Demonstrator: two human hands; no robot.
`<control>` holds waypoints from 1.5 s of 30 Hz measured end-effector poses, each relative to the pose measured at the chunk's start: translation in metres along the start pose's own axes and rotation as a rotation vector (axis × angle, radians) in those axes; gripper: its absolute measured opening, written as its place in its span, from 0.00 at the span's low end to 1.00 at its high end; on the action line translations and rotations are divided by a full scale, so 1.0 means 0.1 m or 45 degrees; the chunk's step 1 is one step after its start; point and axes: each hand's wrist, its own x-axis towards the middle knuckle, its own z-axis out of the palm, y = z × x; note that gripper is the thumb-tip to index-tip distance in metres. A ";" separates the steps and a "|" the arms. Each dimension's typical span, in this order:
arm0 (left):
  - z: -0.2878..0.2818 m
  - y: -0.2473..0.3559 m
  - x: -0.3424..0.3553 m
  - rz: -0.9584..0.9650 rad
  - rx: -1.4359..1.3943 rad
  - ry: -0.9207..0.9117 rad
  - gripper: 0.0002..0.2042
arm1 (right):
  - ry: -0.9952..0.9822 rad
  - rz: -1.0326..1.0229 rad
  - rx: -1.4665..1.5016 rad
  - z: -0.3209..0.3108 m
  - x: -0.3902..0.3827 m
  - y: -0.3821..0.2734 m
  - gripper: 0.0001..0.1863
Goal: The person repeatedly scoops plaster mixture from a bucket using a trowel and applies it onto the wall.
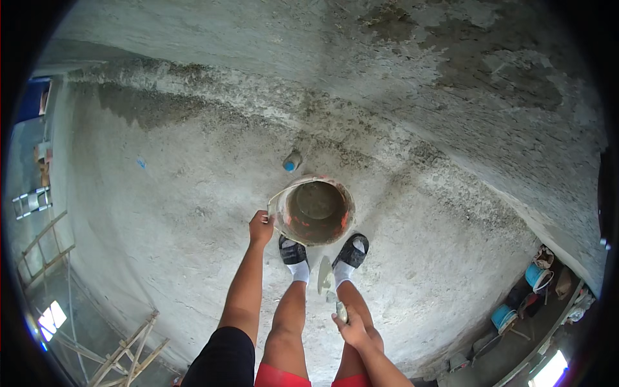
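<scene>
Two hands: left hand (260, 228) with its fingers clamped on the bucket handle (271, 209); right hand (352, 329) with its fingers wrapped around the grip of a trowel (325, 277).
Hidden at the hands: part of the trowel grip, covered by the right hand; some left fingertips, turned from view.
Trowel blade: pointing away from the person, between the feet, seen at a slant.
Bucket (349, 209): upright just ahead of the sandals (294, 250); outer wall mostly out of sight; whether the grey bottom is mortar or bare cannot be told.
Blue-capped container (292, 161): just beyond the bucket, body foreshortened.
Floor (193, 200): rough, grey, with a darker, crusted band toward the wall.
Wall (412, 71): grey, with dark patches; cut off above.
Lower left: wooden frame (129, 348), cropped by the rim.
Lower right: blue bucket (501, 317) among clutter too small to identify.
</scene>
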 end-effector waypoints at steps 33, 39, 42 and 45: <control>-1.93 3.82 -5.24 0.982 -0.177 -0.562 0.15 | -0.031 -0.801 1.433 -0.83 -3.06 -2.77 0.19; -2.29 3.46 -4.32 0.424 -0.429 -0.086 0.27 | 0.062 -0.985 1.287 -1.31 -3.62 -3.20 0.20; -2.18 3.73 -4.26 0.253 -0.359 -0.421 0.34 | -0.013 -1.045 1.100 -1.40 -3.81 -3.31 0.19; -2.15 4.08 -4.37 0.235 -0.348 -0.761 0.38 | 0.019 -1.098 1.018 -1.34 -3.84 -3.45 0.18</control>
